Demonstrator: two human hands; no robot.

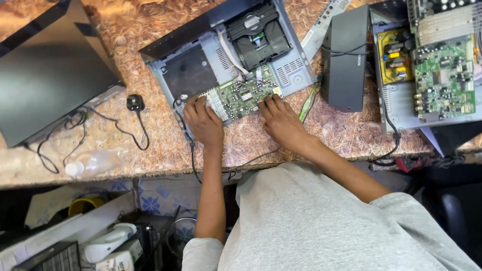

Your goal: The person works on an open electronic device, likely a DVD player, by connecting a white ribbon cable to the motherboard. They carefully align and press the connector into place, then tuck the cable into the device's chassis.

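At the near edge of the opened disc player chassis (201, 75) lay a green circuit board (240, 98), tilted with the chassis and reaching almost to its front lip. The left hand (203, 120) rested on the board's left end, fingers curled down over the edge; whether they pinched it or only pressed could not be told. The right hand (281, 120) lay at the board's right end, fingers spread flat with their tips on its near corner, closed around nothing visible. Behind the board sat the black disc drive (258, 35), joined to it by a white ribbon cable (232, 54).

The chassis stood on a bench (150, 130) with a mottled brown, stone-like top, whose front edge ran just below the wrists. To the right, a black box (346, 60) stood just beside the chassis, and beyond it a second opened unit (432, 65) showed green and yellow boards. To the left, a dark flat panel (45, 70) covered the far corner; a black plug (134, 102) with its loose cable and a clear plastic bottle (95, 161) lay between the panel and the chassis. Bare bench showed in front of the hands and left of the chassis. Below the bench edge, clutter filled the lower shelf by a patterned blue tile wall (155, 198).
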